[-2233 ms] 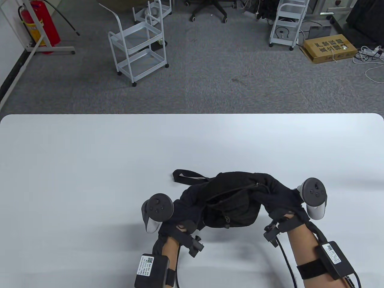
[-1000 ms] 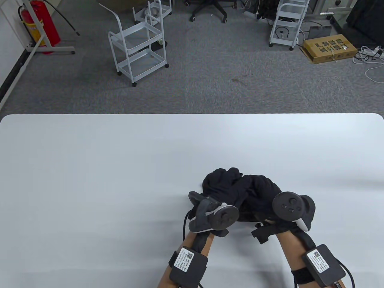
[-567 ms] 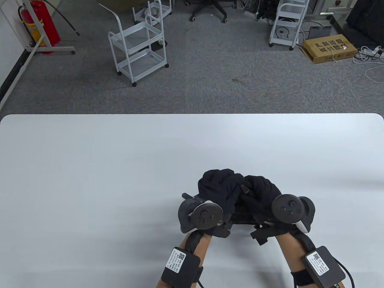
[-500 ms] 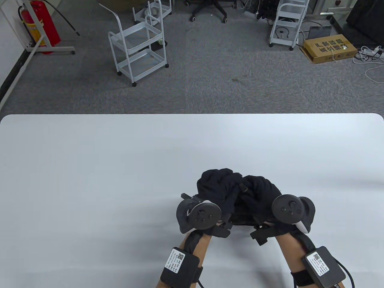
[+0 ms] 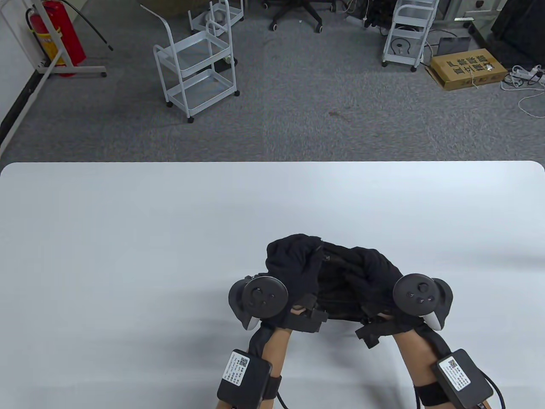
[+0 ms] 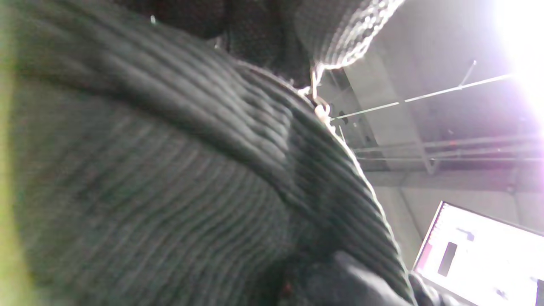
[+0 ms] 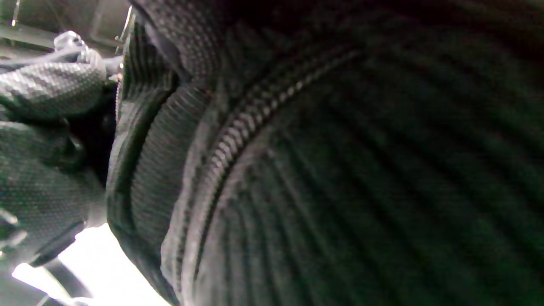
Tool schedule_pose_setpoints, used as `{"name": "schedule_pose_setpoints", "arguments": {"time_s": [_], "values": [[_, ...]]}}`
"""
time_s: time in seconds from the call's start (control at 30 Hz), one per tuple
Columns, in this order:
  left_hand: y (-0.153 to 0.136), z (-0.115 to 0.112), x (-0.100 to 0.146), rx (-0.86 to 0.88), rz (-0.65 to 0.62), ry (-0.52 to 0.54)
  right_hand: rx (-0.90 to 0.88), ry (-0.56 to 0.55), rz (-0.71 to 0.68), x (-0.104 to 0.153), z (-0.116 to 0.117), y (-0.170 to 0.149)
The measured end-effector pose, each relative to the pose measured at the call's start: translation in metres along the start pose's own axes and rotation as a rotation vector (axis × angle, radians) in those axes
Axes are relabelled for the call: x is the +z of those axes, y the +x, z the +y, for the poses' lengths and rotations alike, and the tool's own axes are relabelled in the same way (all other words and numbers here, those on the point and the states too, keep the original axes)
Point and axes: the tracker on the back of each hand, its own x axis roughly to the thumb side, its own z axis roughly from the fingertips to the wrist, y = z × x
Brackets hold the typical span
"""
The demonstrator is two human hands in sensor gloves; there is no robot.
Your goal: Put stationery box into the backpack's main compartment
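Both hands gripping a bunched black backpack near the tabletop's near edge

The left hand (image 5: 298, 294) is holding the backpack (image 5: 336, 272) on its left side, and the right hand (image 5: 383, 289) is clutching its right side; the stationery box is not showing.

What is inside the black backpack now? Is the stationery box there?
Only dark ribbed fabric shows in the gap of the backpack between the left hand and the right hand. No box is visible; the interior is covered.
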Motion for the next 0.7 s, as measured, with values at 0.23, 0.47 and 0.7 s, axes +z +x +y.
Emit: {"name": "schedule_pose_setpoints", "arguments": {"time_s": [0.23,0.47,0.7], "values": [[-0.012,0.007,-0.001,0.06,0.059,0.014,-0.083,0.0,0.021,-0.002,-0.007,-0.007],[-0.024,0.011,-0.001,0.123,0.12,0.018,-0.179,-0.008,0.04,-0.003,-0.015,-0.014],[-0.035,0.013,0.0,0.139,0.17,0.013,-0.254,-0.012,0.058,-0.004,-0.02,-0.018]]}}
